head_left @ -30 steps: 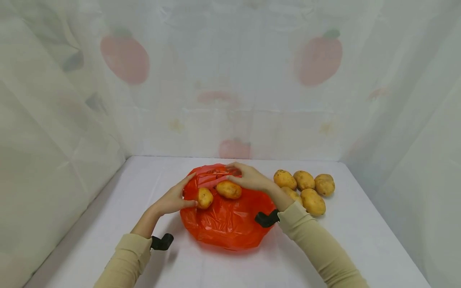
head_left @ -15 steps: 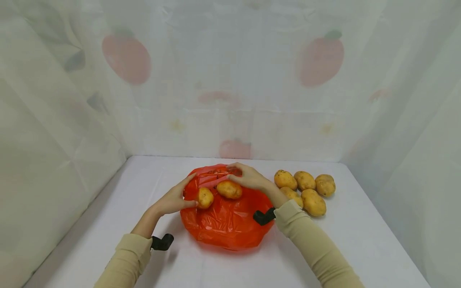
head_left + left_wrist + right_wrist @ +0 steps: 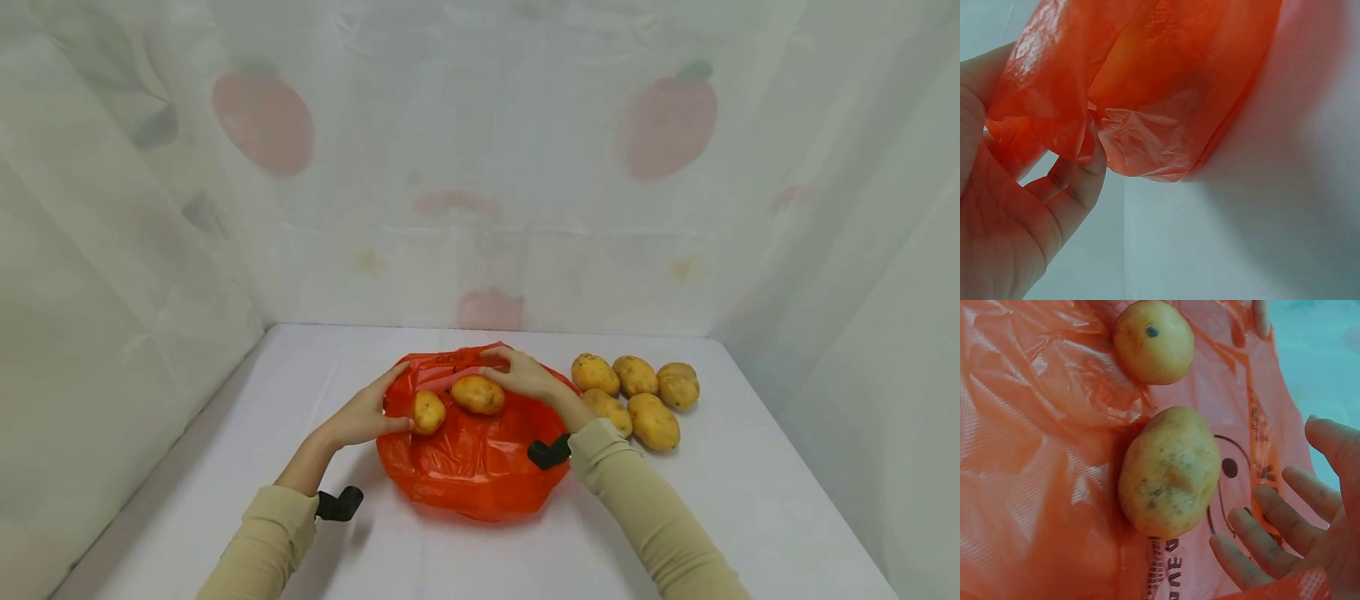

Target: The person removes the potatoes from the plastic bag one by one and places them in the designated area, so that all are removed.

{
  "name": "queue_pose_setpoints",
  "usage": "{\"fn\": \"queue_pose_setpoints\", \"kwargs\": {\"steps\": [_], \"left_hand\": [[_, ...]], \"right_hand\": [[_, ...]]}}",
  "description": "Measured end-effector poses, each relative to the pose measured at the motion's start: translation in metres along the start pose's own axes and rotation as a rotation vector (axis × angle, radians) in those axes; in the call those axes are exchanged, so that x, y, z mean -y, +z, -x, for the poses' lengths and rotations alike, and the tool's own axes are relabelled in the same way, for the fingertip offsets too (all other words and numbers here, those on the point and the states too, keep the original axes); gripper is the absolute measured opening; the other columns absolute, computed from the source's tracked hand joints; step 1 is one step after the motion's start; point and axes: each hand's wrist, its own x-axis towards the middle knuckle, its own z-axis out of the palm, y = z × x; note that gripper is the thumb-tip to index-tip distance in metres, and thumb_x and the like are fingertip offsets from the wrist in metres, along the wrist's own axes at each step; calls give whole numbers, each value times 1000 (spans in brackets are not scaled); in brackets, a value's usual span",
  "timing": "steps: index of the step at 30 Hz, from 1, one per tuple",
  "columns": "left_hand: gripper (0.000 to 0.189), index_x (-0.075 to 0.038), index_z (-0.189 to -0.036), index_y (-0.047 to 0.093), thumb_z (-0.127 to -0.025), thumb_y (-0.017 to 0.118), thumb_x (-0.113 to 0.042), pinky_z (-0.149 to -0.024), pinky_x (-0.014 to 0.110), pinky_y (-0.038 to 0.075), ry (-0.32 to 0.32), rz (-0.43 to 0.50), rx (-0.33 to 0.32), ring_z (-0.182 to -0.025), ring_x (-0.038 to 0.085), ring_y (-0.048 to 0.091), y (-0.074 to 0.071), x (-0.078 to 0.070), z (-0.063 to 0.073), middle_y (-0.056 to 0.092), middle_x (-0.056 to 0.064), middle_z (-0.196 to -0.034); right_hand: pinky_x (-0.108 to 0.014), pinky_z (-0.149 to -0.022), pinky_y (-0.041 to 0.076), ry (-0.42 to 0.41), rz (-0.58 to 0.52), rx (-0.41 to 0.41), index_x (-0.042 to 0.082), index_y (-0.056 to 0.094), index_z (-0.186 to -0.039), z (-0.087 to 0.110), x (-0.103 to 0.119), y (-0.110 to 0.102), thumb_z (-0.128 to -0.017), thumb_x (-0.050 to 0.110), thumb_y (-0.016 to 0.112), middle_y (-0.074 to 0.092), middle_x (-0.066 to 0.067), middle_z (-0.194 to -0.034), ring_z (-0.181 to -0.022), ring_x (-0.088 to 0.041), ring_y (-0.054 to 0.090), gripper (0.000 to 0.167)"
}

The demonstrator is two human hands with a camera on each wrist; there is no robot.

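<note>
A red plastic bag (image 3: 480, 479) lies spread on the table, its mouth facing up and its near side bulging. Two potatoes rest in its mouth: a smaller potato (image 3: 429, 412) at the left and a larger potato (image 3: 477, 394) at the middle. My left hand (image 3: 363, 417) grips the bag's left rim; in the left wrist view the film (image 3: 1054, 94) hangs between thumb and fingers. My right hand (image 3: 525, 377) is over the bag's back right, just beyond the larger potato. The right wrist view shows its fingers (image 3: 1297, 519) spread, apart from both potatoes, above printed film.
Several loose potatoes (image 3: 652, 421) sit in a cluster to the right of the bag, beside my right forearm. A white cloth covers the table (image 3: 750, 500). Pale curtains with fruit prints (image 3: 487, 167) stand behind and at both sides.
My right hand has shifted slightly to the right, and the bag's back rim now peaks further right. My left hand and both potatoes in the bag have stayed nearly still.
</note>
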Motion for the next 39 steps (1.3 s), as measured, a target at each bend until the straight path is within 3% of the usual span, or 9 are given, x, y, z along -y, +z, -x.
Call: {"fn": "queue_pose_setpoints", "kwargs": {"steps": [9,18,26,39], "left_hand": [[89,-14,-148,18,-78,73,-20,-99,52,38,18,-14,8,-130,35,34,-1,-2,-3,27,14,-148],[89,-15,-147,20,-76,74,-21,-101,52,36,-4,-47,18,-130,34,35,-5,-5,-10,29,14,-147],[89,-15,-148,19,-77,73,-18,-98,49,41,-21,-40,44,-126,34,39,-6,-13,-15,30,15,-147],[86,-15,-147,20,-78,72,-17,-93,46,46,-20,-30,62,-121,33,44,-5,-13,-17,31,13,-146]], "right_hand": [[-41,-99,41,5,-21,4,14,45,-135,-7,-14,8,-91,33,57,50,-9,-132,-120,-27,49,50],[-41,-98,43,12,10,29,18,39,-139,-8,-22,13,-88,39,59,48,-9,-134,-120,-26,50,58],[-43,-100,40,-1,42,42,15,41,-138,-7,-24,18,-88,39,59,49,-8,-134,-122,-26,46,58],[-44,-100,39,-7,60,52,12,43,-136,-8,-27,27,-88,35,59,48,-8,-133,-117,-25,47,56]]}}
